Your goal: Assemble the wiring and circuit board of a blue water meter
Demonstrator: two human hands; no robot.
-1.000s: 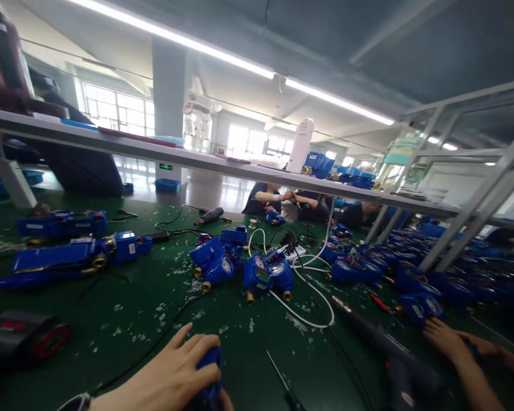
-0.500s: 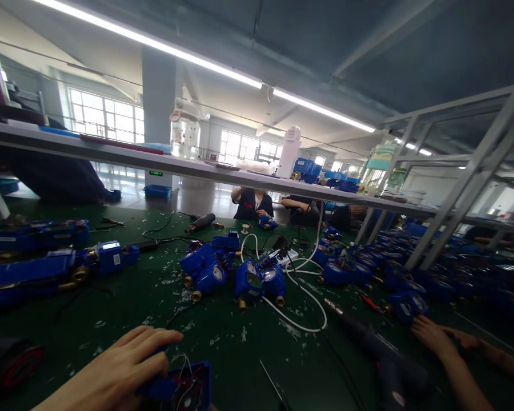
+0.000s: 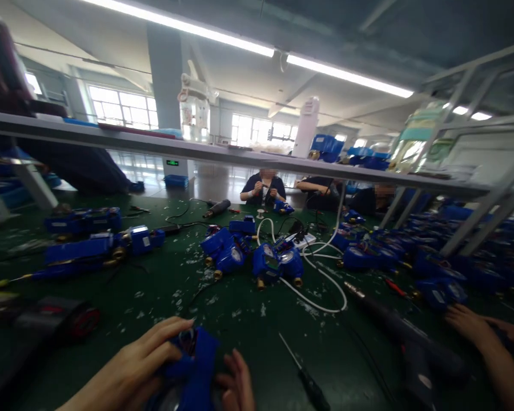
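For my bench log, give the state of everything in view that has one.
Left hand: gripping the blue meter
Blue meter: open at its far end, wiring showing
Right hand: fingers curled, beside the meter; contact unclear
Screwdriver: lying flat, untouched
Heat gun: lying down; on or off unclear
White cable: loosely looped
Ceiling lights: lit

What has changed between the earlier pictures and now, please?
The blue unit has been turned in the left hand, which keeps its hold. The right hand has come further into view beside it; whether they touch is unclear. The screwdriver and black heat gun stayed put.
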